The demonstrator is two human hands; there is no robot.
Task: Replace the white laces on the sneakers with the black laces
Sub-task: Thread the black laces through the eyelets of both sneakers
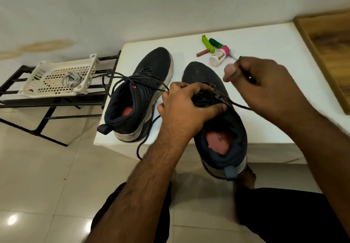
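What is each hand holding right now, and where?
Left hand grips the right dark sneaker at its laced tongue area. Right hand pinches something near the black lace; blurred, cannot tell what.

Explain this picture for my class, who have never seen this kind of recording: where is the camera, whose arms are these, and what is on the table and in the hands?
There is no machine here. The one picture comes from a camera worn on a person's head, looking down at their own bare hands. Two dark sneakers stand on a white table: the left sneaker is already threaded with a black lace, and the right sneaker is being laced. The left hand grips the right sneaker at its eyelets. The right hand pinches the black lace and holds it taut. The removed white laces lie in a white basket on a black rack beside the table. Small bottles and tubes lie at the table's far side.
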